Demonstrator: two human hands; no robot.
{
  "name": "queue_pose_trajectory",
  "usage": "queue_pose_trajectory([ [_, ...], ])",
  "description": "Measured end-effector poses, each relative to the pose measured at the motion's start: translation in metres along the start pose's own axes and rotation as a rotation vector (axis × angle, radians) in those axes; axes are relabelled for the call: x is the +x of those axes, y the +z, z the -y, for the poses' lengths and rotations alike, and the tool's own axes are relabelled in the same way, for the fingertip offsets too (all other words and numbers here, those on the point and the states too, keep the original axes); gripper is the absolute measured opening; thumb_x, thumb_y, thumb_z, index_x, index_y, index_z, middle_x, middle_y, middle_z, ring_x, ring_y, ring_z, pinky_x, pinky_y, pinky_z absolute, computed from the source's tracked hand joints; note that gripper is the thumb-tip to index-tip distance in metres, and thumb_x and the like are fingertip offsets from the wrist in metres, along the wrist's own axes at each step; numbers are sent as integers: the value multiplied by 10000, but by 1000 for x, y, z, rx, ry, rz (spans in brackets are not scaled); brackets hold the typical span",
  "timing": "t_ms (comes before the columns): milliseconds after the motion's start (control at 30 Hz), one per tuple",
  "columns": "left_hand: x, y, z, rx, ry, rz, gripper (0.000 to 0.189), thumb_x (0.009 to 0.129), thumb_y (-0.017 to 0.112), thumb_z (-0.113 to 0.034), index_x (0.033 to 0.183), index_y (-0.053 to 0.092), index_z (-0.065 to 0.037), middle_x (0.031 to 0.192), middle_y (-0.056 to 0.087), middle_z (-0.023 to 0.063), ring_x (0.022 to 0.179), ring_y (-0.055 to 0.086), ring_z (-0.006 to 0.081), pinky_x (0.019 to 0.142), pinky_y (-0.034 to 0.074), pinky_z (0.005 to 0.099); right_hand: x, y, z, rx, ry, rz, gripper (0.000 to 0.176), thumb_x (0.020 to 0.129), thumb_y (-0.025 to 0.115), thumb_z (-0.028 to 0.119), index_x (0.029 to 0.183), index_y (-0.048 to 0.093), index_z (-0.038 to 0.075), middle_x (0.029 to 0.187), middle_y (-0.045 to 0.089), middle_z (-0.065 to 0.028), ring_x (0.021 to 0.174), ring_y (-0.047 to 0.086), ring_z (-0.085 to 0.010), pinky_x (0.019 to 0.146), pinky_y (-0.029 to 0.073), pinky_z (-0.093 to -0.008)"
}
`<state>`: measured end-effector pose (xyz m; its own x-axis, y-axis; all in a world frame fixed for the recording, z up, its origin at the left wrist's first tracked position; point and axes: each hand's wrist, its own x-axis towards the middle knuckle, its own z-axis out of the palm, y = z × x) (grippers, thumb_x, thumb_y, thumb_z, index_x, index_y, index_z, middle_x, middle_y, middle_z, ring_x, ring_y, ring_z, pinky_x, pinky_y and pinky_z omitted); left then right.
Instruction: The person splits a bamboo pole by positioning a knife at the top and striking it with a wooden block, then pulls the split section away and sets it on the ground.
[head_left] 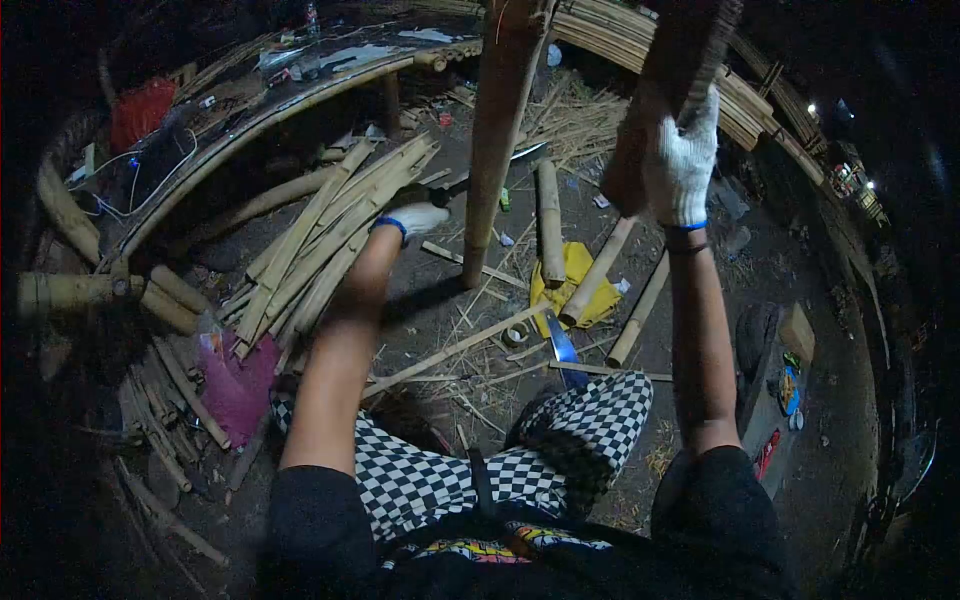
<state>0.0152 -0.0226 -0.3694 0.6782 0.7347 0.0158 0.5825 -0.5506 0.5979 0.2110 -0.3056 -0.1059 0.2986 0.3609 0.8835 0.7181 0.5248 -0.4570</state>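
My left hand [417, 218], in a white glove with a blue cuff, is closed around the dark handle of a knife. The knife's pale blade [530, 151] points right and passes behind an upright bamboo pole [498, 120]. At the upper right, my gloved right hand [686, 165] is wrapped round a thick, dark piece of bamboo or wood [680, 55] that stands nearly upright. Split bamboo strips [335, 225] lie in a pile beside and below my left hand. Blur softens the left forearm.
Cut bamboo lengths [549, 220] and a yellow bag [575, 285] lie ahead on the ground. A second blade [561, 340] lies near my knees. A pink sack [240, 385] is at the left, and a curved bamboo-edged bench [290, 105] stands at the upper left.
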Motion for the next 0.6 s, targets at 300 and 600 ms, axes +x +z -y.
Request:
queue_pose_trajectory([
  [300,-44,-22,-60,332,169,-49,372,771,563,-349,907,675,-22,885,650,240,788,653,359,699,483,457,-147,27,-85,-511,582,608,606,831,638,433,1232,495,1,1061,627,-298,1032,593,-464,882,477,-448],
  [600,-35,-10,-45,78,222,-107,346,784,544,-313,931,679,-30,892,662,225,830,646,361,751,488,454,-38,-4,-12,-254,184,184,467,882,652,226,1269,467,42,1171,594,-133,975,608,-230,846,498,-353],
])
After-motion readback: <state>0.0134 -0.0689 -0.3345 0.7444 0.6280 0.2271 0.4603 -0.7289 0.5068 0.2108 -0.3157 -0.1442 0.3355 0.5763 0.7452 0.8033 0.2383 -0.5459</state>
